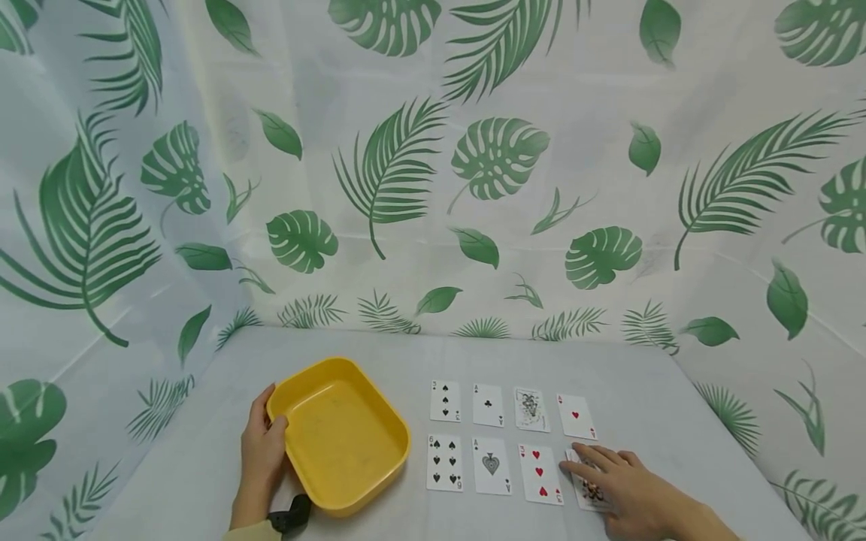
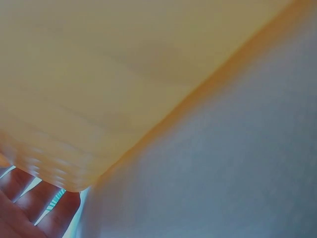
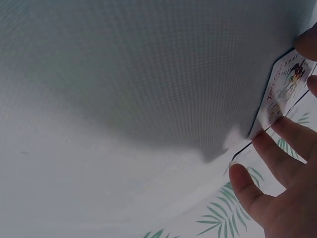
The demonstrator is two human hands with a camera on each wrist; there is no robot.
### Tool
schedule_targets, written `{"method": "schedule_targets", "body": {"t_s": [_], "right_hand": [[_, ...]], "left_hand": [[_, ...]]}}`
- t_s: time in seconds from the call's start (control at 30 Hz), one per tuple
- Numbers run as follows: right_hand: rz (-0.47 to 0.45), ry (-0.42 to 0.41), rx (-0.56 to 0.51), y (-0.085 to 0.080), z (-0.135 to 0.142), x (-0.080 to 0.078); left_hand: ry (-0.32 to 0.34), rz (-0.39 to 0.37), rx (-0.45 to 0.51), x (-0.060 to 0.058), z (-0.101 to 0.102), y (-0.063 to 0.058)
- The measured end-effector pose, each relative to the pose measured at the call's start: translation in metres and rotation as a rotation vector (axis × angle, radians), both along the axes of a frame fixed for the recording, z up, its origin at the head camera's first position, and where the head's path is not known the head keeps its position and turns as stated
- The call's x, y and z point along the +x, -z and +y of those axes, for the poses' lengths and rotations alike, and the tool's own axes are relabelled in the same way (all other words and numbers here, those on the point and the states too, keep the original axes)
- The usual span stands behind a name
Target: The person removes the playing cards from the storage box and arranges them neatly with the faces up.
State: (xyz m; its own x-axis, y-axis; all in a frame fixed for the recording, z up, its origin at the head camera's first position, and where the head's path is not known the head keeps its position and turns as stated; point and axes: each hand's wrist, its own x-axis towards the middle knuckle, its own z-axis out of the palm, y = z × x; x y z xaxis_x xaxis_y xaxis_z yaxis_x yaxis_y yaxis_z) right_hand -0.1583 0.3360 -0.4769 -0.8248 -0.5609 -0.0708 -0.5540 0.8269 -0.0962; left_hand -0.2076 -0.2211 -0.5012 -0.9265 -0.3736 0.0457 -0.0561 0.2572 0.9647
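My left hand grips the left rim of a yellow plastic tray, thumb over the edge and fingers outside. Its textured outer side fills much of the left wrist view, with the fingers below one corner. My right hand lies over a coloured joker card at the right end of the front row, partly covering it. In the right wrist view, extended fingertips touch the edges of this joker. Left of it lie a three of hearts, an ace of spades and a six of spades.
A back row holds a three of spades, an ace of clubs, a black-and-white joker and an ace of hearts, all face up. A leaf-print curtain surrounds the pale table.
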Motion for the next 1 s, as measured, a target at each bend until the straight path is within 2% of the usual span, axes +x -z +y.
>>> {"method": "schedule_targets", "body": {"t_s": [0.23,0.53,0.63,0.77,0.87,1.0], "right_hand": [[-0.148,0.089,-0.043,-0.001,0.0,0.001],[-0.08,0.023,-0.026,-0.001,0.001,0.0],[-0.088,0.052,-0.038,-0.001,0.001,0.002],[-0.122,0.132,-0.069,-0.002,0.001,0.004],[-0.06,0.142,-0.079,-0.003,0.002,0.007],[0.151,0.081,-0.083,-0.006,0.006,0.013]], "left_hand": [[0.006,0.02,-0.008,0.0,0.0,-0.001],[0.01,0.017,-0.021,0.001,-0.001,0.001],[0.001,0.004,-0.036,0.002,-0.001,0.002],[0.032,-0.026,-0.057,0.002,-0.002,0.0],[0.066,-0.049,-0.071,0.003,-0.004,-0.002],[0.099,-0.048,-0.113,0.004,-0.008,-0.005]]}}
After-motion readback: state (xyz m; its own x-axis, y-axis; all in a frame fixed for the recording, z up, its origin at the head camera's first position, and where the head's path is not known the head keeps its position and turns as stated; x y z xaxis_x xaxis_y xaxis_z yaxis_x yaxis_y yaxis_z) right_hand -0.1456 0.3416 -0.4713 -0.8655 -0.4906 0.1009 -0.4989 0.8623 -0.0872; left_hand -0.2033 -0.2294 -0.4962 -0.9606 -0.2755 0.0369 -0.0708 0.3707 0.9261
